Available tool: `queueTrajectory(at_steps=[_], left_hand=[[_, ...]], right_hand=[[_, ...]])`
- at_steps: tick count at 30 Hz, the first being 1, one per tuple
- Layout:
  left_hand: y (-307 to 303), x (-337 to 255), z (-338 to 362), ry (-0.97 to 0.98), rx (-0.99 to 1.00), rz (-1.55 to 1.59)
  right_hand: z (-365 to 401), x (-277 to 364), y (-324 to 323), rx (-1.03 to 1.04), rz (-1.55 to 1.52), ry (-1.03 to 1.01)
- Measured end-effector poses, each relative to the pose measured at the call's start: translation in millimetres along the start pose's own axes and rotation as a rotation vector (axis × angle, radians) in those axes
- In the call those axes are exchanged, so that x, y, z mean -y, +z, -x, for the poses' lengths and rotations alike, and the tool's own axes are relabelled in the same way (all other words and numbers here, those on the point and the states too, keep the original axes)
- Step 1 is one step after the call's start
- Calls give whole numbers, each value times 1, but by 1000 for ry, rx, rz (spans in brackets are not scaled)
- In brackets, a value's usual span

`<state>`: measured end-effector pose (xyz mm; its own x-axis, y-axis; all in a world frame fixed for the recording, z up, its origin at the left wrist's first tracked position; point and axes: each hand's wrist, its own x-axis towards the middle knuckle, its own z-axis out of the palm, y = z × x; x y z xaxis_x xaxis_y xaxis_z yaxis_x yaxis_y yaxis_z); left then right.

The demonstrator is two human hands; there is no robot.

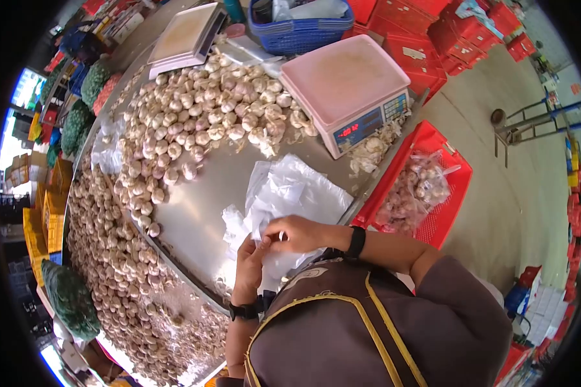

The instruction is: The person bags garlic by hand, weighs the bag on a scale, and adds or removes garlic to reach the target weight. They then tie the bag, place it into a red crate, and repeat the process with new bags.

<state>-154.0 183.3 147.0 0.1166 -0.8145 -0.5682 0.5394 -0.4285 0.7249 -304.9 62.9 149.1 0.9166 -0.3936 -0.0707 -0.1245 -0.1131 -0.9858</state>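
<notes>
Fingers (271, 229) of the right hand (297, 233) are pressed together, pinching the top sheet of a stack of thin plastic bags (290, 190). The left hand (248, 267) meets it from below, its fingers (256, 247) closed on the same sheet. The stack lies at the near edge of the steel surface (203, 193), just in front of the person. Loose garlic bulbs (200, 122) cover the far and left parts. A pink scale (342, 84) stands at the right edge, with a red crate (455, 171) beside it holding a bag of garlic (410, 190).
</notes>
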Motion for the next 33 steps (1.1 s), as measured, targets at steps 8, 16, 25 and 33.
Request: queueTrajectory(at_steps=[8, 16, 25, 33], left_hand=[[-22, -41, 35, 221, -73, -290], [-6, -84, 47, 351, -177, -174], [-102, -31, -39, 138, -272, 17], [-76, -67, -31, 551, -553, -925]], right_hand=[[-49, -156, 46, 326, 125, 273], [-43, -102, -3, 355, -193, 196], [-27, 2, -62, 361, -1299, 61], [-44, -16, -47, -221, -621, 354]])
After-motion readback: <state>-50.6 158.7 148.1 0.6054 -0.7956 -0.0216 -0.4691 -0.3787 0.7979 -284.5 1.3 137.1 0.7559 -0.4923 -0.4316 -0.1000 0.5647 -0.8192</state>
